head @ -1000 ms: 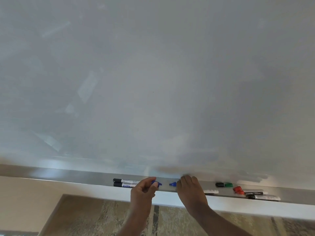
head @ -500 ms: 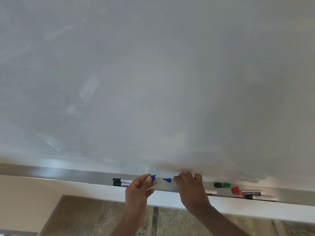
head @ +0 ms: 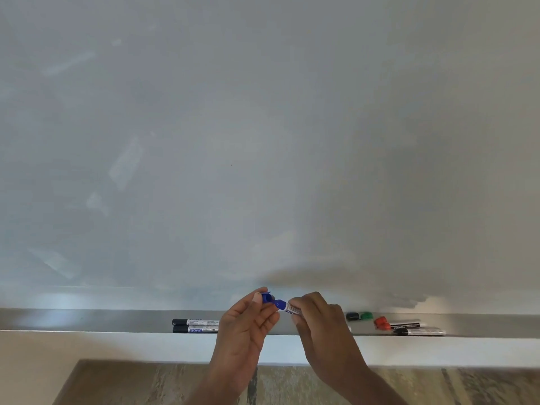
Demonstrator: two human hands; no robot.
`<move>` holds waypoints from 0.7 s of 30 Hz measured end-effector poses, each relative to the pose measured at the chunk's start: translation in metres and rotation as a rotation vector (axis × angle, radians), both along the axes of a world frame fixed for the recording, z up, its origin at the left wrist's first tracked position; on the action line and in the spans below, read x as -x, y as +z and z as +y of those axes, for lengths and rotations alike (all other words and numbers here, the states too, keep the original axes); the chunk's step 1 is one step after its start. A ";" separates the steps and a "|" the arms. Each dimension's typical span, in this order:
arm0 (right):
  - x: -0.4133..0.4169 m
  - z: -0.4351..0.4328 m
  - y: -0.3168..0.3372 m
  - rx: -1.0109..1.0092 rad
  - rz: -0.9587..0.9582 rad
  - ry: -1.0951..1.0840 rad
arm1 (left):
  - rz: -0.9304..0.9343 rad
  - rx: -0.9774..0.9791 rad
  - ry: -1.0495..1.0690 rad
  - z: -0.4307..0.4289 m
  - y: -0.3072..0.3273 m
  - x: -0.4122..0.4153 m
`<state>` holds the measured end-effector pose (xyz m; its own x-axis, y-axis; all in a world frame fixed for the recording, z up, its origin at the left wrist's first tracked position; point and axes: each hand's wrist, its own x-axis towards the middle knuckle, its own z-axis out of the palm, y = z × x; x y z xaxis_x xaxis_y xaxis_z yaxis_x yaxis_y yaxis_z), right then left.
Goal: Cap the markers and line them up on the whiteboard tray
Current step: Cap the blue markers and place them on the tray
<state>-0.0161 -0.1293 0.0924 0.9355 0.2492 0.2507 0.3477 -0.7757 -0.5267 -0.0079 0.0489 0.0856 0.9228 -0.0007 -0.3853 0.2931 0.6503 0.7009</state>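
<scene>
My left hand [head: 248,323] pinches a blue cap [head: 266,297] just above the metal whiteboard tray [head: 87,320]. My right hand [head: 318,325] grips a blue marker [head: 287,307], its blue tip pointing left at the cap; tip and cap nearly touch. Two capped markers with dark caps [head: 195,325] lie side by side in the tray, left of my hands. To the right lie a black cap [head: 353,316], a green cap [head: 366,315], a red cap [head: 382,323] and two black-ended markers [head: 415,328]. My right hand hides part of the tray behind it.
The large grey whiteboard [head: 263,141] fills the view above the tray. Below the tray runs a white ledge [head: 117,344], and under it patterned flooring [head: 146,384].
Both hands lifted from the tray. The right hand picked up the blue marker and the left hand raised the blue cap, bringing them together above the tray.
</scene>
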 end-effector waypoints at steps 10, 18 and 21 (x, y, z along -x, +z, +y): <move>0.010 -0.016 0.030 0.070 0.011 -0.004 | -0.122 -0.300 -0.053 -0.006 0.017 0.003; 0.013 -0.020 0.042 0.033 0.043 0.030 | -0.224 -0.532 -0.123 0.001 0.033 0.002; 0.013 -0.019 0.045 -0.003 0.061 0.020 | -0.245 -0.567 -0.118 -0.002 0.036 0.004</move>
